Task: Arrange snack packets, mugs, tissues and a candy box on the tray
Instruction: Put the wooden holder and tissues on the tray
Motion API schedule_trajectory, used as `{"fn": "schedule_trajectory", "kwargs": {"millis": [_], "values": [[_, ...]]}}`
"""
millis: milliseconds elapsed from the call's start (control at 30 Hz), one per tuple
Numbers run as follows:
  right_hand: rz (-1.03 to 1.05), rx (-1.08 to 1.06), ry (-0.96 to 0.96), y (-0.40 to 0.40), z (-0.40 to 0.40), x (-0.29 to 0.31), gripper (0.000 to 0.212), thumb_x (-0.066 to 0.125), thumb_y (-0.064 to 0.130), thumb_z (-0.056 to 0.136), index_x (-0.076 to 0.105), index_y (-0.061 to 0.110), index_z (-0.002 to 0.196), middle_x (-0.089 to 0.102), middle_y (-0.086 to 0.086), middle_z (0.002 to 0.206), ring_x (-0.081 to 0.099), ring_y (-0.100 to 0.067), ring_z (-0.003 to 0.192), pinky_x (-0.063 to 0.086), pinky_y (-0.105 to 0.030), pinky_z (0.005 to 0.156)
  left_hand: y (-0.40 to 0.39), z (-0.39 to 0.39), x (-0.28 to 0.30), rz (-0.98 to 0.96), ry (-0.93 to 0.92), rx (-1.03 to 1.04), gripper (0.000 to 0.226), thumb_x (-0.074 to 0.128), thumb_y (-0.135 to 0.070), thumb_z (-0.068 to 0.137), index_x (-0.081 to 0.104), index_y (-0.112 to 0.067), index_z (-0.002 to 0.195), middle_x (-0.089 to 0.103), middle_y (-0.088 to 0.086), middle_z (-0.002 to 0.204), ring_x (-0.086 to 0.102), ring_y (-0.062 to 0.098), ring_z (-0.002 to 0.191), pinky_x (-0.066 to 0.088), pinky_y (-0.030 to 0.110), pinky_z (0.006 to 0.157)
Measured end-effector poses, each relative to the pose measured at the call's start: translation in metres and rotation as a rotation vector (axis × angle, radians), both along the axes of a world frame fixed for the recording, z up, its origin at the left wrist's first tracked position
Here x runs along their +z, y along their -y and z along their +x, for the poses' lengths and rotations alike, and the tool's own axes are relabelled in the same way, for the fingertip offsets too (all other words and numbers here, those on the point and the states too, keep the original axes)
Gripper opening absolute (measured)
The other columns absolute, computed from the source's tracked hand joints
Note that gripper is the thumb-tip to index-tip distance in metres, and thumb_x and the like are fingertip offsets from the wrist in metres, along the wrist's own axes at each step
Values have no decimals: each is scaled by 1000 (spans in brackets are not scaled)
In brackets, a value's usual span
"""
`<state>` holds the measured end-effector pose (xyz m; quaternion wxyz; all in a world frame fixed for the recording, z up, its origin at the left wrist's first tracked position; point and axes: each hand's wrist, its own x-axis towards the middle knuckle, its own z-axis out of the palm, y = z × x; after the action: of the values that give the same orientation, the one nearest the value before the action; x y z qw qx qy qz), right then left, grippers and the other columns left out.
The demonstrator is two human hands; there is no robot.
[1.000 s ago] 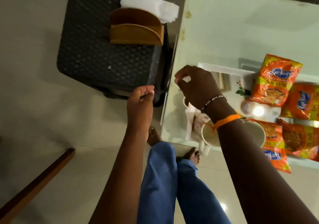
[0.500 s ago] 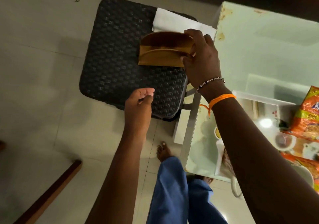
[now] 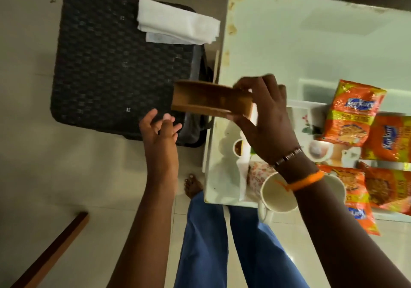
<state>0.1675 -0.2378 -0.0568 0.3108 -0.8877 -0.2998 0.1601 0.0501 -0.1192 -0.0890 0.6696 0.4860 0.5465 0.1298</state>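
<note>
The right hand (image 3: pixel 264 119) grips the wooden holder (image 3: pixel 211 101) in mid-air by one end; left hand (image 3: pixel 161 130) open, empty; tissues (image 3: pixel 178 26) lie at eleven o'clock on the stool (image 3: pixel 111 65); so gripped, the holder could tip and knock the mug (image 3: pixel 278 195) on the bench (image 3: pixel 300 43).

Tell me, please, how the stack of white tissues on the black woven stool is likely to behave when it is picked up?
The tissues look thin and loosely layered, with edges not aligned, so they would probably flop and sag from a one-sided pinch. They are likely very light, and lower sheets may slide off or stay behind on the stool. A grip across the whole stack seems safer.
</note>
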Motion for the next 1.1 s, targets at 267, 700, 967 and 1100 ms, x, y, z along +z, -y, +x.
{"fn": "schedule_trajectory", "kwargs": {"millis": [267, 700, 967, 1100], "values": [[-74, -80, -139, 132, 13, 8, 46, 72, 7, 74, 53, 1, 116, 54, -20, 113, 55, -31, 101, 52, -43, 89, 93, 23, 16, 38, -55, -329, 22, 51, -12, 91, 64, -25, 102, 65, -1, 109, 61, 5, 100, 48, 15, 86], [-169, -45, -197, 181, 31, -28, 50, 78, 5, 64, 57, 5, 109, 57, -19, 112, 56, -33, 101, 52, -48, 86, 151, 38, -7, 79, -361, -537, 30, 50, -21, 91, 58, -17, 120, 54, 7, 127, 49, 11, 98, 34, 10, 65], [-257, -52, -305, 183, 39, -30, 54, 82, 9, 61, 57, 3, 109, 56, -19, 114, 56, -31, 103, 52, -41, 86, 148, 46, -8, -21, -335, -552, 30, 49, -23, 91, 58, -20, 119, 59, 0, 118, 54, 9, 93, 39, 17, 67], [-324, 23, -277, 171, 46, -23, 50, 80, 21, 66, 59, 8, 110, 58, -16, 113, 53, -31, 104, 44, -37, 87, 133, 46, -3, -30, -303, -505, 29, 49, -22, 91, 58, -21, 118, 57, -5, 113, 51, -1, 83, 41, 7, 59]]}}
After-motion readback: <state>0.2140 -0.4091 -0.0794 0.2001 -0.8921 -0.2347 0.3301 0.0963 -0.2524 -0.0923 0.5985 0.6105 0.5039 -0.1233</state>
